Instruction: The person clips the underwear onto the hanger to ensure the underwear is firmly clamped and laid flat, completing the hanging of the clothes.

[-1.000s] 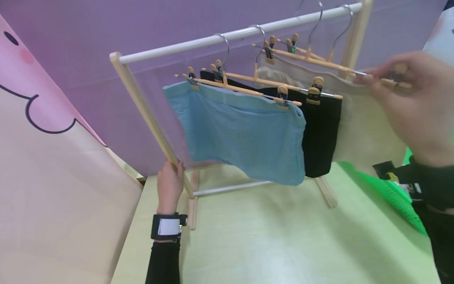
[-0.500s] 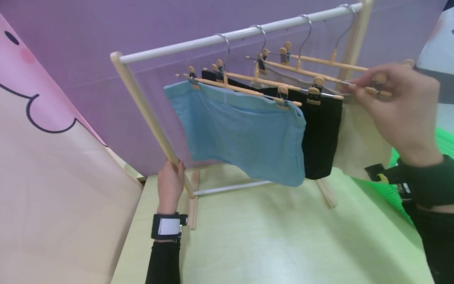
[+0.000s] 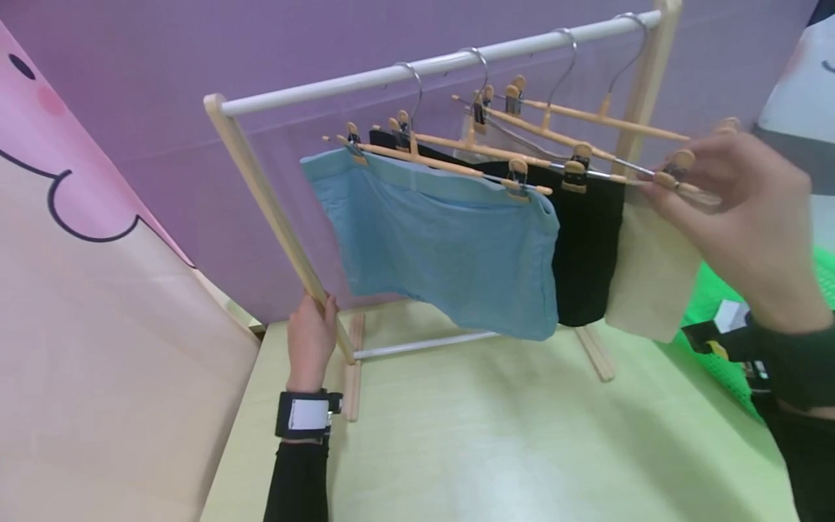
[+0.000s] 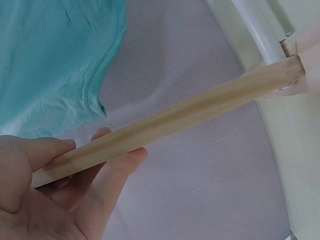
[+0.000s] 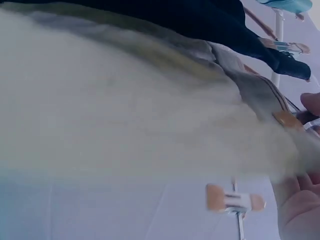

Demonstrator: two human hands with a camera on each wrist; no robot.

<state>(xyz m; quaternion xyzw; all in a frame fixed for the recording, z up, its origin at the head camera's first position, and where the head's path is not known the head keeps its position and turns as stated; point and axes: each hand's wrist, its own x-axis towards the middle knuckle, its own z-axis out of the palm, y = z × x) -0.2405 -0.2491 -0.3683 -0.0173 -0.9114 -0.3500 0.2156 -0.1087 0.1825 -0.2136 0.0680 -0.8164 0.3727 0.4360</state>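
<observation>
My left hand (image 3: 312, 344) grips the wooden side post (image 3: 261, 196) of a small clothes rack, low down. The left wrist view shows the fingers and thumb around that post (image 4: 165, 122). At the right, my right hand (image 3: 763, 225) holds the near end of a clip hanger (image 3: 574, 145), by its clip (image 3: 678, 163). Beige shorts (image 3: 652, 268) hang from this hanger, partly behind black shorts (image 3: 587, 254). In the right wrist view the beige cloth (image 5: 125, 110) is blurred and covers much of the frame. Light blue shorts (image 3: 443, 239) hang in front.
A bare clip hanger (image 3: 607, 119) hangs rightmost on the white rail (image 3: 339, 85). A green perforated basket (image 3: 717, 362) stands at the right on the pale table (image 3: 483, 449). Purple cloth (image 3: 156, 87) backs the rack, with a pink printed cloth at the left.
My right hand has slid the beige shorts' hanger left along the rail, and its hook now hangs apart from the rightmost one. The left hand has stayed on the post.
</observation>
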